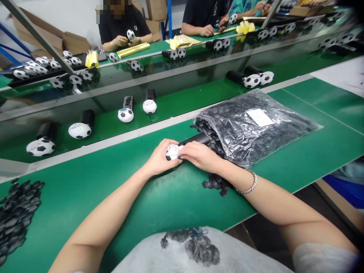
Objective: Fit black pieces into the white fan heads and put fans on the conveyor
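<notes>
A white and black football-patterned ball piece [172,152] with a black handle [196,139] is held above the green table. My left hand [162,157] wraps round the ball from the left. From the right, my right hand [200,154] has its fingers pinched against the ball's side; anything small between the fingertips is hidden. Beyond my right hand lies a clear plastic bag [241,125] full of black pieces, spilling from its open left end. Loose black pieces [217,184] lie beside my right wrist.
A pile of black pieces [19,212] lies at the far left of the table [127,201]. Past the metal edge, a green conveyor [182,96] carries several ball pieces with black handles. Several people sit across it, one holding a ball [131,35].
</notes>
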`<state>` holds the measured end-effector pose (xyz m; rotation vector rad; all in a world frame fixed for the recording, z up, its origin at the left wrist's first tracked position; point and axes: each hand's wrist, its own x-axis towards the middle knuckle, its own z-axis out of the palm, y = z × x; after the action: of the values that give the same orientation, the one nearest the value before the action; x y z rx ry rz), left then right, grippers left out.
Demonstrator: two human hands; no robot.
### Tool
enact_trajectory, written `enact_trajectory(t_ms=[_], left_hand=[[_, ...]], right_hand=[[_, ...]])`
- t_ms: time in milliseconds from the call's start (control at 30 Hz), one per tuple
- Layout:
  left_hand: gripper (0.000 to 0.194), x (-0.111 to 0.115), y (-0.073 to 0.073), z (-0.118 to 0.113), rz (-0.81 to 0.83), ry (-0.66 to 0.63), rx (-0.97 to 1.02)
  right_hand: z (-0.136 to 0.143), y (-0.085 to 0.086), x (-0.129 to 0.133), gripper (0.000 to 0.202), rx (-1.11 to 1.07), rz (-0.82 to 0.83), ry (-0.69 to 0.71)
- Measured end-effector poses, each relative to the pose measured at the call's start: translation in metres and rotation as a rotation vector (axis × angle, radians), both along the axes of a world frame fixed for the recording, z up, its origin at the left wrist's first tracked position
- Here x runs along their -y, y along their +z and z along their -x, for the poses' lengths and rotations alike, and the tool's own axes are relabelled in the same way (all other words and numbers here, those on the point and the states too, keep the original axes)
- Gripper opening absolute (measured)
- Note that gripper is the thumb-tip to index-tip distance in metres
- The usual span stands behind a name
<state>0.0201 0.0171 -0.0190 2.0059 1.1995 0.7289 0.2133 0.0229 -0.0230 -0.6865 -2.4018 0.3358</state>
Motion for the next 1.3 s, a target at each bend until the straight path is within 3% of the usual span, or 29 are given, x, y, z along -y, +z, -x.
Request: enact_trajectory(t_ms=[267,400,467,567,667,733,800,867,933,1033,1133,1200,1300], left_hand=[[0.041,0.001,-0.002,-0.003,-0.046,0.007,0.021],[0.04,0.001,-0.006,-0.004,-0.089,0.048,0.054],[0.043,0.001,-0.009,-0.003,-0.057,0.069,0.099],[0.047,-0.005,-0.011,0.003,0.106,0.088,0.193],[0.047,-0.024,-0.008,0.017,0.149,0.109,0.314],[0.049,-0.045,-0.005,0.03,0.015,0.245,0.354],[0.057,-0.07,-0.003,0.044,-0.14,0.522,0.284],[0.071,-0.096,-0.005,0.058,-0.213,0.782,0.119],[0.085,-0.12,-0.01,0.067,-0.205,0.887,-0.028],[0.091,-0.149,-0.02,0.069,-0.18,0.843,-0.117],[0.073,-0.167,-0.023,0.065,-0.204,0.745,-0.126],[0.063,-0.169,-0.017,0.063,-0.229,0.708,-0.124],[0.061,-0.152,0.006,0.066,-0.342,0.672,-0.149]], right_hand=[[0.003,-0.003,-0.008,0.02,-0.146,0.264,-0.104],[0.006,-0.002,-0.01,0.022,-0.156,0.311,-0.15],[0.003,0.001,-0.012,0.027,-0.08,0.259,-0.151],[-0.008,0.007,-0.024,0.054,0.175,0.135,-0.132],[-0.024,0.018,-0.047,0.055,0.378,0.185,-0.128],[-0.031,0.025,-0.067,0.047,0.397,0.256,-0.141],[-0.034,0.031,-0.091,0.046,0.353,0.294,-0.246],[-0.031,0.034,-0.118,0.046,0.297,0.354,-0.467],[-0.022,0.035,-0.146,0.047,0.236,0.463,-0.701],[-0.002,0.034,-0.182,0.051,0.226,0.599,-0.958],[0.012,0.026,-0.2,0.056,0.29,0.593,-1.104],[0.015,0.018,-0.203,0.06,0.308,0.527,-1.1],[0.008,0.012,-0.2,0.068,0.33,0.461,-1.022]])
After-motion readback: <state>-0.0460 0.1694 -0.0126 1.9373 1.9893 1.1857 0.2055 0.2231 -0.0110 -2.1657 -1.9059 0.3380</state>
